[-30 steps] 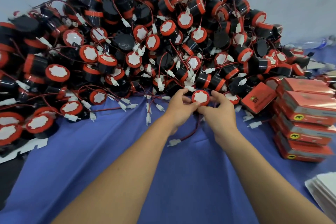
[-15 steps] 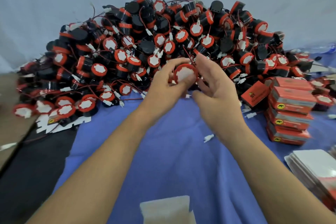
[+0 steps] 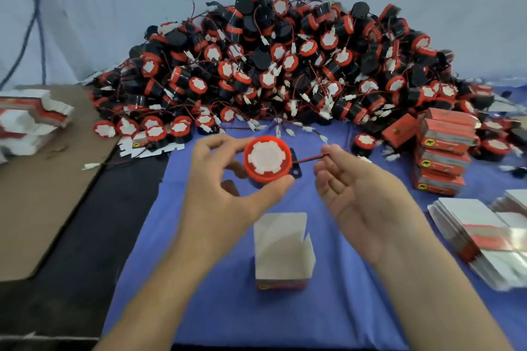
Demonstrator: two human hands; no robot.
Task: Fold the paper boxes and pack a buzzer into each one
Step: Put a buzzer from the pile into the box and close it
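Note:
My left hand [image 3: 219, 188] grips a red and black buzzer [image 3: 266, 159] with a white centre, held above the blue cloth. Its red and black wire [image 3: 310, 158] runs right to my right hand [image 3: 353, 191], whose thumb and forefinger pinch it. Below both hands an open paper box [image 3: 282, 251] stands upright on the cloth, its white flaps up. A big heap of buzzers [image 3: 285, 65] with tangled wires fills the back of the table.
Closed red boxes [image 3: 445, 151] are stacked at the right. Flat unfolded boxes [image 3: 479, 234] lie at the right edge, and more flat boxes [image 3: 28, 120] lie on brown cardboard [image 3: 42, 194] at the left. The blue cloth [image 3: 328, 308] covers the table's middle.
Both hands lifted the buzzer out of the heap and drew it toward me. The right hand slid off the buzzer onto its wire. The open box came into view.

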